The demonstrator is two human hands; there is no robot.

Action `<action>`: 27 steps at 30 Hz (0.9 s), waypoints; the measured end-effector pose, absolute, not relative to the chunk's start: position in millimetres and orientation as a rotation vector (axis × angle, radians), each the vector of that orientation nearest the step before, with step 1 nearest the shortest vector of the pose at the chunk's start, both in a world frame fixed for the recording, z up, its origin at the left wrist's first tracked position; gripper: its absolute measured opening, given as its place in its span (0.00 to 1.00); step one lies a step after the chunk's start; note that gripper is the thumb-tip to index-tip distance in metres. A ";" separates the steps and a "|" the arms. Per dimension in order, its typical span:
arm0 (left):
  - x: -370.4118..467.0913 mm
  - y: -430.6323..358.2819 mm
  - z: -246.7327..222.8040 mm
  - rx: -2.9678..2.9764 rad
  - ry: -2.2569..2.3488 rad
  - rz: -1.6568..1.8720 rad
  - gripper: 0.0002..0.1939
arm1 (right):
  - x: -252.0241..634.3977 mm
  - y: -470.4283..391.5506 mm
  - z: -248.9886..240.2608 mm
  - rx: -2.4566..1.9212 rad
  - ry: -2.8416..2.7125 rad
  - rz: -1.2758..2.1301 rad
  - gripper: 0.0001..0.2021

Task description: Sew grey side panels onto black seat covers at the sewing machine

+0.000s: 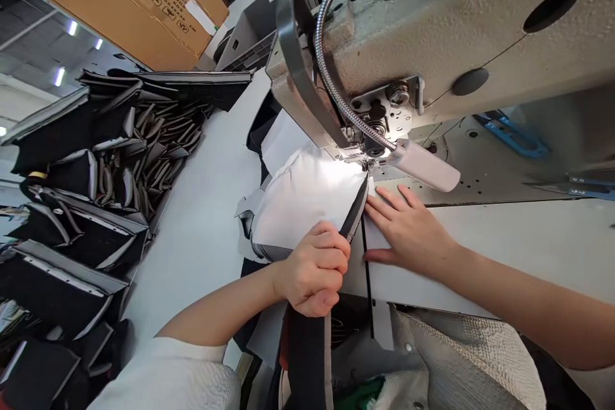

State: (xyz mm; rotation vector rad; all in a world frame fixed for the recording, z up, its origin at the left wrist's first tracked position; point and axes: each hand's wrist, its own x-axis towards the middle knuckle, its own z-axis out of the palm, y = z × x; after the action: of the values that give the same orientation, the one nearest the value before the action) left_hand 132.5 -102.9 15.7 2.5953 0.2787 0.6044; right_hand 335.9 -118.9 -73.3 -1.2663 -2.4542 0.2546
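Observation:
My left hand [319, 269] is closed around a dark fabric strip [307, 359] with a grey edge. Above the fist the strip runs up to the needle area of a sewing machine [375, 147]; below, it hangs down over the table's front edge. Flat and with fingers spread, my right hand [408, 227] rests on the machine bed just right of the strip's edge. Left of the needle lies a white fabric piece [307, 198] with dark and grey layers around it, brightly lit by the white lamp [425, 165].
Stacked black padded pieces [72, 224] fill the left side. Behind stand a cardboard box [129, 6] and a grey crate [259, 19]. Blue-handled thread snips [514, 134] lie on the bed to the right, near another blue-handled tool [590, 187]. The machine arm [461, 32] spans the upper right.

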 end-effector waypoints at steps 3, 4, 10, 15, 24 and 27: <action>137.1 -104.5 14.4 2.613 0.244 0.578 0.21 | 328.8 -119.7 -72.6 -1.234 -2.465 0.271 0.43; 138.3 -104.6 14.2 2.613 0.238 0.570 0.21 | 327.2 -119.9 -72.1 -1.234 -2.464 0.285 0.43; 142.6 -103.2 13.4 2.602 0.194 0.484 0.20 | 312.8 -117.8 -67.2 -1.422 -2.386 0.299 0.36; 143.5 -102.1 13.7 2.597 0.168 0.456 0.18 | 312.0 -115.4 -69.8 -1.418 -2.361 0.313 0.35; 148.0 -103.1 10.1 2.614 0.150 0.378 0.16 | 316.0 -115.2 -72.0 -1.372 -2.376 0.314 0.35; 154.3 -100.7 19.3 2.720 0.127 0.184 0.16 | 313.0 -115.5 -72.0 -1.390 -2.367 0.317 0.31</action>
State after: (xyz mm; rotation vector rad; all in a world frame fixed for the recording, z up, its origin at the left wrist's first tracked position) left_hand 154.3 -100.7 19.3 2.7200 0.1273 0.1841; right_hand 313.0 -115.5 -72.0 -1.3897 -2.3672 0.3168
